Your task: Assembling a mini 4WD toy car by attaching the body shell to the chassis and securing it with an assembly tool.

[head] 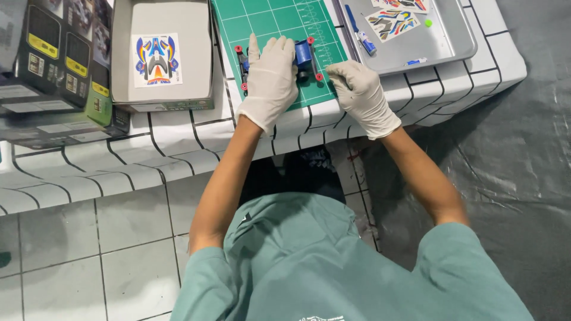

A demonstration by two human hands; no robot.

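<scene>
Near edge first: my right hand, gloved, rests curled on the mat's near right corner, fingers drawn together on nothing I can see. My left hand lies flat over the small blue toy car chassis, fingers spread, pressing rather than gripping. The chassis lies left-to-right on the green cutting mat, just left of my right hand. Farther right, the metal tray; far left, an open cardboard box.

open cardboard box blocking left, metal tray blocking right, bare green mat beyond
</scene>
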